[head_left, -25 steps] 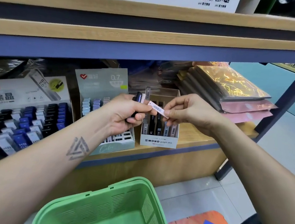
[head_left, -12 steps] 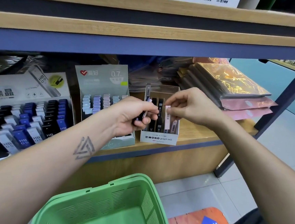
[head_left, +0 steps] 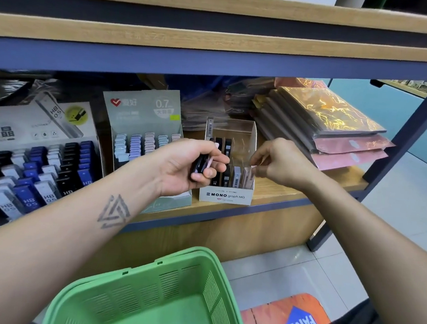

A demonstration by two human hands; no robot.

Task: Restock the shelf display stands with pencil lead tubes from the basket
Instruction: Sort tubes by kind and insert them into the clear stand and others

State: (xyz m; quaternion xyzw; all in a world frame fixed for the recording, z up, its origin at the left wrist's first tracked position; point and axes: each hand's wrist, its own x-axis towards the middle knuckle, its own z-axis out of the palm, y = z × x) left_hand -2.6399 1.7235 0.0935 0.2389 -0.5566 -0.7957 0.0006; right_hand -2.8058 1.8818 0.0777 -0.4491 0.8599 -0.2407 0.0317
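The left hand (head_left: 188, 167) grips several lead tubes (head_left: 202, 164) at frame centre; the right hand (head_left: 282, 165) pinches a pink tube (head_left: 251, 174) in the MONO display box (head_left: 226, 195).

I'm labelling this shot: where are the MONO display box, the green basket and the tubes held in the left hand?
MONO display box (head_left: 226, 196): head view, white front panel.
Green basket (head_left: 200, 252): head view, far rim.
Held tubes (head_left: 201, 164): head view, dark tube body.

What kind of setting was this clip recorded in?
Most likely a stationery shop aisle. A wooden retail shelf carries branded cardboard display stands of pencil lead tubes, such as the MONO graph MG stand and an HB 0.5 stand, with wrapped notebooks beside them and a green shopping basket below.
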